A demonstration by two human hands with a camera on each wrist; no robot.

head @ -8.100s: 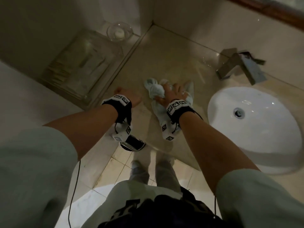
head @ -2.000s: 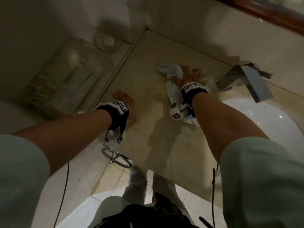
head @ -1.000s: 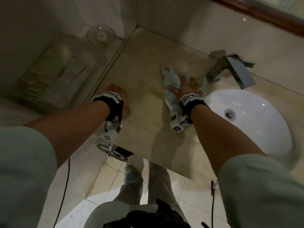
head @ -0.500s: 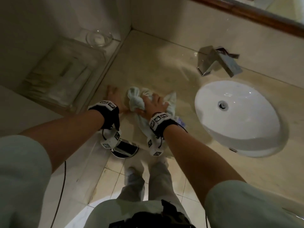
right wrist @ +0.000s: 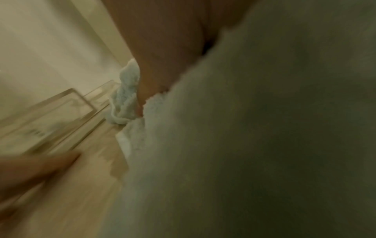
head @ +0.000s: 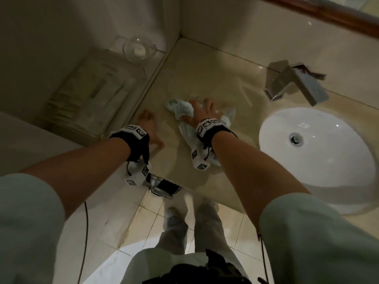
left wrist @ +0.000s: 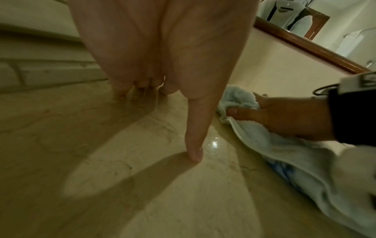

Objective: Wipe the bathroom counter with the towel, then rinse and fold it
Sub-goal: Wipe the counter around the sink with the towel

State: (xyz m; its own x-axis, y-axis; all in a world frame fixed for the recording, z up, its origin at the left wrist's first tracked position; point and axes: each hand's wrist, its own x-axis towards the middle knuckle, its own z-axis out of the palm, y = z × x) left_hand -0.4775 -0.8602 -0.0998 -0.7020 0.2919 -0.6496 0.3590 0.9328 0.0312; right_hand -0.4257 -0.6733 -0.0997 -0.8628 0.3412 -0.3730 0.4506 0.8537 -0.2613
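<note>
A bunched pale-blue towel [head: 180,108] lies on the beige stone counter [head: 205,64], left of the sink. My right hand [head: 203,111] lies on top of it and grips it, thumb tucked into a fold; the left wrist view shows the towel [left wrist: 254,135] under that right hand [left wrist: 284,117]. My left hand [head: 148,124] rests flat on the bare counter, just left of the towel, holding nothing, its fingers [left wrist: 195,151] straight against the stone. In the right wrist view the towel [right wrist: 126,96] fills most of the picture, blurred.
A white oval sink [head: 315,148] sits at the right with a chrome tap [head: 287,83] behind it. A clear box [head: 88,95] and a glass bowl [head: 139,48] stand on the lower ledge at left. The counter's front edge drops to the tiled floor [head: 151,218].
My right hand has slid the towel from beside the tap toward the left front of the counter, then slightly back. The left hand has stayed planted on the counter.
</note>
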